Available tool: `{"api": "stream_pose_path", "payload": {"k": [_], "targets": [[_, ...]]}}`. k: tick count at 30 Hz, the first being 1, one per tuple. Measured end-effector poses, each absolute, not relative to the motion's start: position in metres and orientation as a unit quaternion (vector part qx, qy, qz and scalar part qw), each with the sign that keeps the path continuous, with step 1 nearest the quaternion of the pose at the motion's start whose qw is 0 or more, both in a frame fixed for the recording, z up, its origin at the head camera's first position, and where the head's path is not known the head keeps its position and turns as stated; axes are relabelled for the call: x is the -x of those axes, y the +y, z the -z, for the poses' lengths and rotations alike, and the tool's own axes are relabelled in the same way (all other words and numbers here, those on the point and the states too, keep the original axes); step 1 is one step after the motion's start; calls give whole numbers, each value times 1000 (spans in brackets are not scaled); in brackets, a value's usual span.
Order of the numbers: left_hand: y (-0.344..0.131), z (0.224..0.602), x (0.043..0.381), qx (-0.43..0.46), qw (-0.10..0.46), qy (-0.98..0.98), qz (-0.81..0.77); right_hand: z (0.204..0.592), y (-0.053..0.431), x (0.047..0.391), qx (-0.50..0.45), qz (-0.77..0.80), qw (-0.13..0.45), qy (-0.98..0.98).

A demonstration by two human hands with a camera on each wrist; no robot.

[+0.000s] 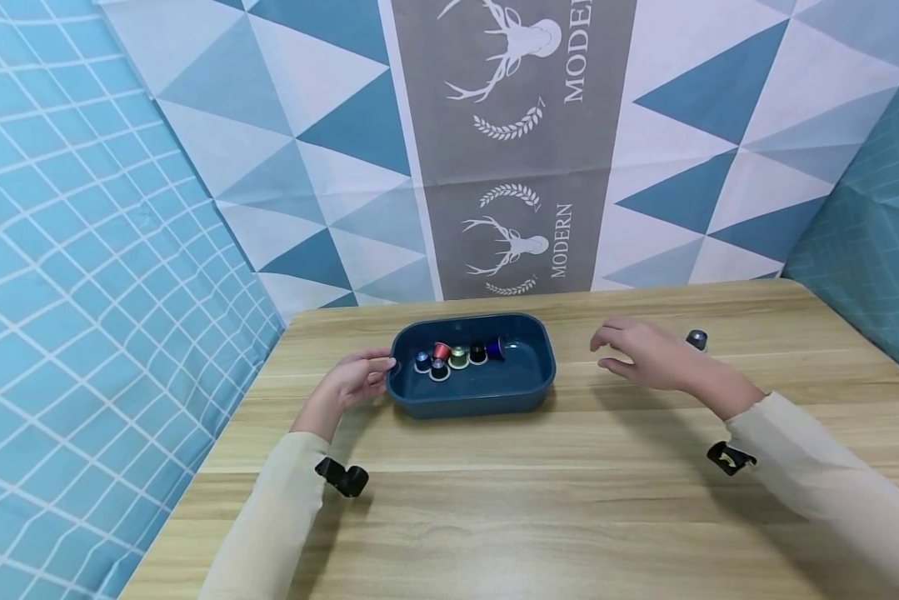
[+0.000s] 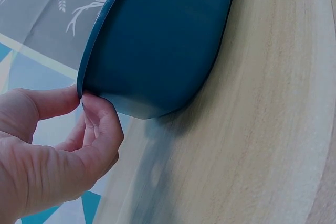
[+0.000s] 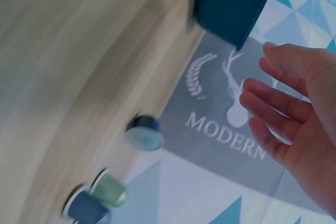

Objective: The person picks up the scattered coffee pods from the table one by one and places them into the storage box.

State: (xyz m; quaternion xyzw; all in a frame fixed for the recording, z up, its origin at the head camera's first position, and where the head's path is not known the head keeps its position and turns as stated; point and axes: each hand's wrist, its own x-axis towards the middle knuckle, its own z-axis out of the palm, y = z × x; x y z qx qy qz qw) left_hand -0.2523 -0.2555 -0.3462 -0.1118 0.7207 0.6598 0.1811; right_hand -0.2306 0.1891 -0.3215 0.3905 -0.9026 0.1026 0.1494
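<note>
A dark blue plastic tray [image 1: 471, 406] stands on the table with several coffee capsules inside. Among them are a red capsule [image 1: 442, 351], a green capsule [image 1: 458, 358] and a deep blue capsule [image 1: 496, 348] lying tipped over. My left hand [image 1: 355, 377] pinches the tray's left rim between thumb and fingers, as the left wrist view shows closely. To the right of the tray, my right hand [image 1: 647, 354] hovers over the table with loosely bent fingers and nothing in them. Below it in the right wrist view are a dark capsule [image 3: 144, 132], a green capsule [image 3: 109, 188] and a blue capsule [image 3: 86, 205].
The wooden table [image 1: 479, 517] runs back to a patterned backdrop [image 1: 524, 158]. Blue gridded cloth [image 1: 82, 250] hangs along the left side. One capsule [image 1: 696, 339] shows behind the right wrist in the head view; that hand and wrist hide the others.
</note>
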Motion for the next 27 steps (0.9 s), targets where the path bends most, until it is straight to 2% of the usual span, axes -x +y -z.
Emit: {"api": "stream_pose_path", "payload": {"k": [14,27], "targets": [[-255,346,253,117,180,716,-664,341,233,237,-384,-68,246,-887],[-255,345,253,121,183,712,-667,354,269,239,-339,-55,226,-912]]}}
